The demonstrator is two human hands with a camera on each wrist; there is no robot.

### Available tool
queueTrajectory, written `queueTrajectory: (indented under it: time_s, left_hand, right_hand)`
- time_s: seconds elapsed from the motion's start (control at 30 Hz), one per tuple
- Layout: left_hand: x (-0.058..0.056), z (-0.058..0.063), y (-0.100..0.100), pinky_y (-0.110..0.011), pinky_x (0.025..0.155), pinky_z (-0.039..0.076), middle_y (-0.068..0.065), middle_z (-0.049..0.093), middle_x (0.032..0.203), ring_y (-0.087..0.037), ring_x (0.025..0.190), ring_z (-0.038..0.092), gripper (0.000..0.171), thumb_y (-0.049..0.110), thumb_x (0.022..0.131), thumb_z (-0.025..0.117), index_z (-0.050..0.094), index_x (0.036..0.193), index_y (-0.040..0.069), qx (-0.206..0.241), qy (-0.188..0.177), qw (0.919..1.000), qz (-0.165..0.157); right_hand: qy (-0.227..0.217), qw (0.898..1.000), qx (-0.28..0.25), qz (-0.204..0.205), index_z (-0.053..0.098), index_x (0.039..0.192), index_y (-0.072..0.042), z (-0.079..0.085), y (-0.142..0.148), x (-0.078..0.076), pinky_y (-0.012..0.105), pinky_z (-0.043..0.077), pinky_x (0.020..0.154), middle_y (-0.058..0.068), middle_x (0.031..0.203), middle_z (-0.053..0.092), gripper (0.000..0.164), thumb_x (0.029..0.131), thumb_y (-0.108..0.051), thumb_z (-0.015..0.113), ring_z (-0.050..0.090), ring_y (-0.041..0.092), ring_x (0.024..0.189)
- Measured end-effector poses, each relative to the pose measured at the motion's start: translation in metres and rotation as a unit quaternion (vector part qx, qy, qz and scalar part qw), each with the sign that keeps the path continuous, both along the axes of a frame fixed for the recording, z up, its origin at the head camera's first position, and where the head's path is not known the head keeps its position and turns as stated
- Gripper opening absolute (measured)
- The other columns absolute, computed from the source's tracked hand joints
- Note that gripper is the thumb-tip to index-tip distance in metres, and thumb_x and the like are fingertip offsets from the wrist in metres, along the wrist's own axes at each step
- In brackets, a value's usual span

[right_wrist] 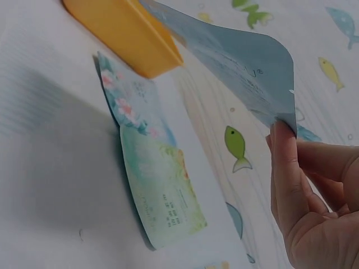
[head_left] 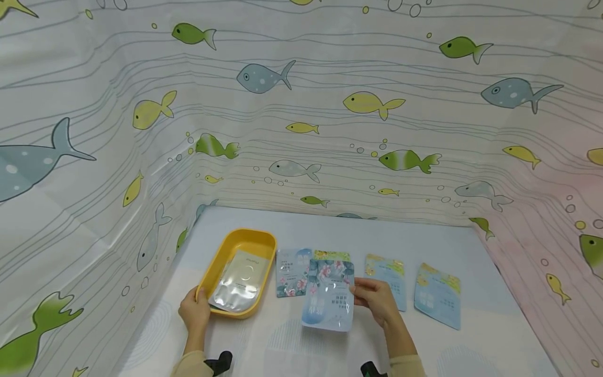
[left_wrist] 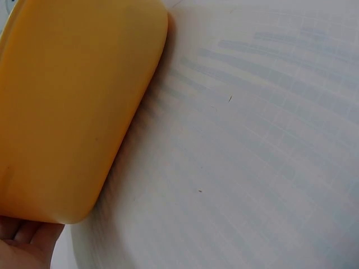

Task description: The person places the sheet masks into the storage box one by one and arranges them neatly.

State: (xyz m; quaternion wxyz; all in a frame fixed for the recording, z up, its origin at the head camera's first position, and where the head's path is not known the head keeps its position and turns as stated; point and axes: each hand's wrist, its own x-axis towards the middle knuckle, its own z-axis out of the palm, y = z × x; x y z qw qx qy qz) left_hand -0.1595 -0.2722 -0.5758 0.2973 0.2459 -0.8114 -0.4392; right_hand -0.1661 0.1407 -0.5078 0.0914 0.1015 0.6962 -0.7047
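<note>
In the head view my left hand (head_left: 193,313) grips the near-left corner of a yellow plastic tray (head_left: 228,242). A silvery, cream-topped sheet mask packet (head_left: 241,280) lies in the tray. The left wrist view shows the tray's outer side (left_wrist: 78,106) with the fingers (left_wrist: 35,235) at its lower end. My right hand (head_left: 380,302) pinches a blue floral sheet mask packet (head_left: 328,301) by its right edge, raised above the table. In the right wrist view, thumb and fingers (right_wrist: 285,154) hold a corner of that packet (right_wrist: 247,61).
Behind the raised packet lie another floral packet (head_left: 291,275) and a partly hidden yellow-green one (head_left: 333,255). Two blue-and-yellow packets (head_left: 437,297) (head_left: 398,272) lie farther right. Fish-patterned sheeting (head_left: 330,141) walls the white table (head_left: 480,293) at the back and sides.
</note>
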Motion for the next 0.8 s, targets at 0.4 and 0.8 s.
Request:
queueTrajectory:
  time_s: [0.4,0.8]
  left_hand:
    - [0.000,0.001,0.000,-0.057,0.086,0.044,-0.037,0.060,0.102,-0.052,0.099,0.057,0.024,-0.002,0.090,0.050,0.060,0.105,-0.019,0.010,-0.012,0.9999,-0.001]
    - [0.001,0.006,0.000,-0.057,0.087,0.045,-0.037,0.059,0.105,-0.051,0.101,0.056,0.026,-0.001,0.092,0.049,0.058,0.108,-0.019,0.018,-0.025,0.9995,-0.005]
  right_hand:
    - [0.021,1.000,-0.005,-0.010,0.060,0.114,0.011,0.020,-0.004,-0.010,0.026,0.056,0.065,0.013,0.090,0.068,0.033,0.083,0.001,0.066,0.067,0.019,0.070]
    - [0.023,1.000,-0.009,0.006,0.058,0.118,0.010,0.033,-0.014,-0.017,0.026,0.056,0.065,0.013,0.091,0.067,0.037,0.083,0.002,0.066,0.067,0.018,0.072]
